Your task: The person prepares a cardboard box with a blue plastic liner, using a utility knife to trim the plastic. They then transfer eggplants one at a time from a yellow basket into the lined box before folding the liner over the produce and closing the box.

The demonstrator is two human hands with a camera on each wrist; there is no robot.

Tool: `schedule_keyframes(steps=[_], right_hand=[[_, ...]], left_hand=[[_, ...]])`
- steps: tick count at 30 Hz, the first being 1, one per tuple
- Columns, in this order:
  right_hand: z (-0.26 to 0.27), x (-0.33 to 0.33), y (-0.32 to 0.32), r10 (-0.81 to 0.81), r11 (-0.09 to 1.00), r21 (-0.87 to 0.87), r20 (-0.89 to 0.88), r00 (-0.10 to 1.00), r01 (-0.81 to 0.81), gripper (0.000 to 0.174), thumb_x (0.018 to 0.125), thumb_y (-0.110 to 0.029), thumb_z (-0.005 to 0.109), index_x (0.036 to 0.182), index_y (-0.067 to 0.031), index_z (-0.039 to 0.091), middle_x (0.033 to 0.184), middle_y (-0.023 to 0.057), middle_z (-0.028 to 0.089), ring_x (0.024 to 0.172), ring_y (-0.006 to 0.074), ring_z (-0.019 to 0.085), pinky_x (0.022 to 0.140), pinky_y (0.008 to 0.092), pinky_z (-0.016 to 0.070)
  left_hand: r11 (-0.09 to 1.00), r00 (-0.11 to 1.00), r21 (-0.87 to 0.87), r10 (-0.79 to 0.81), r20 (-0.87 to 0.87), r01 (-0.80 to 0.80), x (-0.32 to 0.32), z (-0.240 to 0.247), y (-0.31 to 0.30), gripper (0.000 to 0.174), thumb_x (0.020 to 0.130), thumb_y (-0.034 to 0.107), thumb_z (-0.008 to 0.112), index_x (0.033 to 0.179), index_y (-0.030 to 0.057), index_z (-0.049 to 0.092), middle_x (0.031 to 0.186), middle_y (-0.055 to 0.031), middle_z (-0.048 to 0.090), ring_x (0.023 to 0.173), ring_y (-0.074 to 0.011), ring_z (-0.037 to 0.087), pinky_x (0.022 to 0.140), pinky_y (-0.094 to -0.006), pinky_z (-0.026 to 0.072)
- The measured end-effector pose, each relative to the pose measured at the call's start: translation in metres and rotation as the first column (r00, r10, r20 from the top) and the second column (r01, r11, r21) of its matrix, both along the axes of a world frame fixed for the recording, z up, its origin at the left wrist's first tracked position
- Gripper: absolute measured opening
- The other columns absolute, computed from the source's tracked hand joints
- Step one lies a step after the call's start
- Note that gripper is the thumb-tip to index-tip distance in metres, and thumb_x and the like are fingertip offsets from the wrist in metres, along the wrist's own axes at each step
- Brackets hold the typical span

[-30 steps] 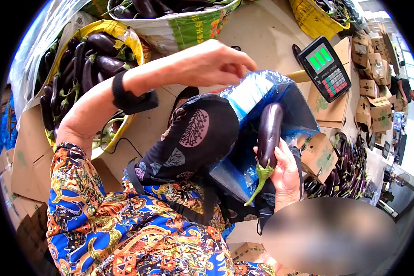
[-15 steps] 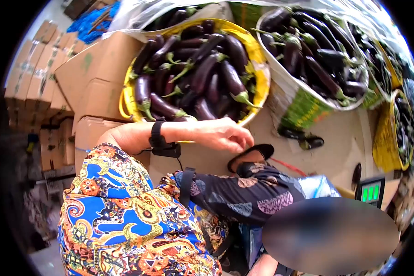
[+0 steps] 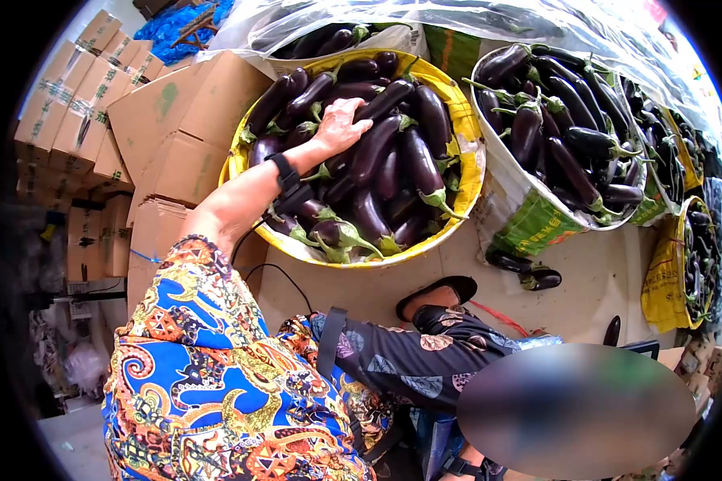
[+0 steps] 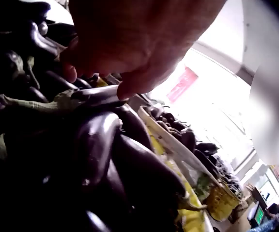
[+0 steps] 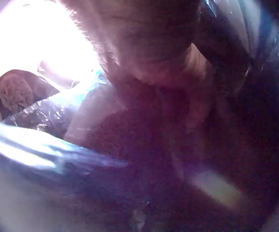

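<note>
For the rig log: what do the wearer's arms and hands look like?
Left hand and right hand: bare, no gloves. Left wrist: black strap, black boxy module, thin black cable. Left forearm bare up to a loose sleeve, blue with gold, orange and white swirls. Right wrist: black band; right sleeve not visible, blur covers that area.

Got pale floor (image 3: 590, 276) here, loaded with yellow-rimmed sack (image 3: 467, 160), white-and-green sack (image 3: 537, 215), smaller yellow sack (image 3: 663, 280), plus some loose eggplants (image 3: 542, 279).
</note>
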State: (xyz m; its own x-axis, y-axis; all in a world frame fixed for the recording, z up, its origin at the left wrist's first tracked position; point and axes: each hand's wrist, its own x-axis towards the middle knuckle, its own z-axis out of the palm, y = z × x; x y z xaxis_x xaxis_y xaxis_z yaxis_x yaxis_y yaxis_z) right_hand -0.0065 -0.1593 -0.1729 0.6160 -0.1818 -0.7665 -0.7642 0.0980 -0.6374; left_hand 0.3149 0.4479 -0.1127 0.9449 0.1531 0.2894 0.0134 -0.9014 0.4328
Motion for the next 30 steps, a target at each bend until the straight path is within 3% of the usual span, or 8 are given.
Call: schedule_keyframes(steps=[3,6,11,13,17,25,27,30], right_hand=[[0.019,-0.011,0.000,0.034,0.999,0.028,0.034,0.999,-0.035,0.055,0.095,-0.017,0.062,0.144,0.0018,0.043,0.137,0.0141,0.054,0.121,0.0260,0.055,0.099,0.0391,0.0488],[0.068,0.004,0.029,0.150,0.981,-0.125,-0.013,0.989,-0.150,0.055,0.094,-0.023,0.063,0.141,0.0025,0.049,0.135,0.0120,0.057,0.114,0.0216,0.057,0.095,0.0351,0.0475],[0.056,-0.016,0.015,0.134,0.981,-0.139,-0.018,0.991,-0.135,0.058,0.088,-0.030,0.070,0.133,0.0041,0.056,0.122,0.0086,0.063,0.101,0.0189,0.060,0.084,0.0331,0.0495],[0.053,-0.019,0.010,0.139,0.980,-0.141,-0.029,0.990,-0.142,0.057,0.088,-0.030,0.071,0.132,0.0041,0.056,0.120,0.0081,0.064,0.098,0.0185,0.061,0.082,0.0326,0.0498],[0.054,-0.023,0.007,0.138,0.981,-0.134,-0.003,0.990,-0.137,0.057,0.087,-0.031,0.071,0.129,0.0041,0.058,0.114,0.0069,0.066,0.093,0.0177,0.062,0.078,0.0318,0.0504],[0.055,-0.041,0.009,0.025,0.999,0.024,0.218,0.976,-0.031,0.039,0.087,-0.025,0.076,0.115,-0.0011,0.065,0.092,0.0032,0.069,0.077,0.0132,0.064,0.070,0.0284,0.0531],[0.074,-0.032,0.021,-0.012,0.999,0.050,0.244,0.970,0.000,0.036,0.088,-0.024,0.075,0.114,-0.0007,0.065,0.091,0.0039,0.070,0.078,0.0134,0.065,0.070,0.0276,0.0539],[0.084,-0.030,0.017,0.049,0.998,0.034,0.218,0.975,-0.058,0.030,0.094,-0.023,0.068,0.116,-0.0030,0.063,0.092,-0.0009,0.066,0.076,0.0069,0.057,0.068,0.0223,0.0458]], left_hand=[[0.967,0.926,-0.103,0.189,-0.326,-0.234,0.020,-0.020,-0.002,0.068,0.081,0.044,0.074,0.133,0.0054,0.054,0.123,-0.0228,0.061,0.122,-0.0386,0.053,0.105,-0.0460,0.0421],[0.903,0.956,-0.404,0.027,-0.292,-0.149,0.017,-0.011,0.013,0.069,0.080,0.046,0.076,0.129,0.0004,0.057,0.116,-0.0156,0.066,0.105,-0.0287,0.063,0.096,-0.0387,0.0479],[0.323,0.867,-0.916,-0.354,-0.351,-0.239,-0.018,0.033,0.001,0.026,0.094,0.036,0.068,0.101,0.0114,0.067,0.083,0.0062,0.065,0.070,-0.0066,0.060,0.069,-0.0262,0.0523],[0.241,0.864,-0.947,-0.408,-0.296,-0.210,-0.039,0.067,-0.024,0.021,0.099,0.032,0.060,0.104,0.0128,0.065,0.082,0.0076,0.063,0.065,-0.0043,0.055,0.060,-0.0224,0.0456],[0.041,0.824,-0.985,-0.542,-0.164,-0.170,-0.050,0.056,-0.036,0.031,0.098,0.020,0.057,0.123,0.0034,0.060,0.108,-0.0045,0.070,0.093,-0.0114,0.066,0.081,-0.0268,0.0532],[0.437,0.761,-0.892,-0.617,-0.202,0.117,-0.059,0.081,-0.083,0.050,0.078,0.004,0.075,0.124,0.0057,0.055,0.107,-0.0029,0.063,0.101,-0.0114,0.059,0.096,-0.0289,0.0459],[0.639,0.751,-0.677,-0.632,-0.191,0.365,-0.053,0.082,-0.087,0.050,0.074,0.003,0.076,0.120,0.0070,0.057,0.106,-0.0035,0.062,0.102,-0.0138,0.058,0.099,-0.0331,0.0448],[0.678,0.744,-0.518,-0.659,-0.114,0.521,-0.053,0.086,-0.099,0.051,0.070,0.002,0.077,0.117,0.0065,0.058,0.107,-0.0048,0.061,0.105,-0.0177,0.058,0.099,-0.0347,0.0450]])
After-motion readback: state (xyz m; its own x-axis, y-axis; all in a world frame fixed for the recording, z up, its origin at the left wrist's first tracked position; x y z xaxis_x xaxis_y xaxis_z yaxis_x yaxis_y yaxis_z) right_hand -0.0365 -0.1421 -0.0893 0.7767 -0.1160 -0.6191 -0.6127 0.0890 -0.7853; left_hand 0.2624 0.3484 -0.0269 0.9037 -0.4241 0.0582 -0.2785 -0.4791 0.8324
